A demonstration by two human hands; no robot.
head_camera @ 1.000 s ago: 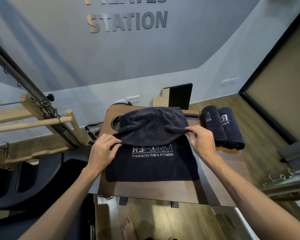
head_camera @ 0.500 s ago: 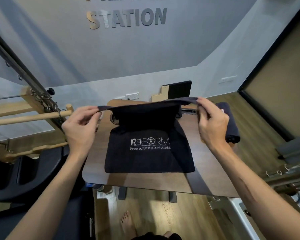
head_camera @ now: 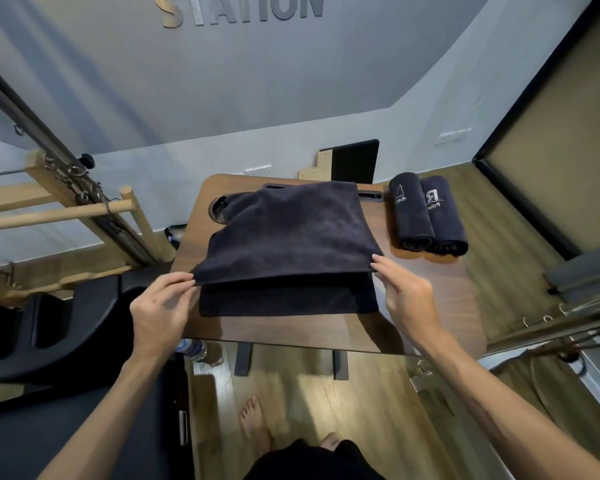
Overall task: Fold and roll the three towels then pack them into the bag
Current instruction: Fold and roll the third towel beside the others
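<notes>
My left hand (head_camera: 160, 303) and right hand (head_camera: 407, 294) pinch the dark towel's (head_camera: 288, 237) upper-layer corners mid-desk (head_camera: 291, 332); two rolled towels (head_camera: 428, 214) at the desk's far right edge.

Plain dark navy terry towel (head_camera: 284, 244) on brown wood-grain tabletop (head_camera: 430, 306); two rolled navy towels (head_camera: 428, 213) with white lettering; pale grey wall (head_camera: 222, 98).

The scene is viewed from a single head-worn wide-angle camera. It is aimed forward and down, close above the table (head_camera: 326, 327). No second view is given.
</notes>
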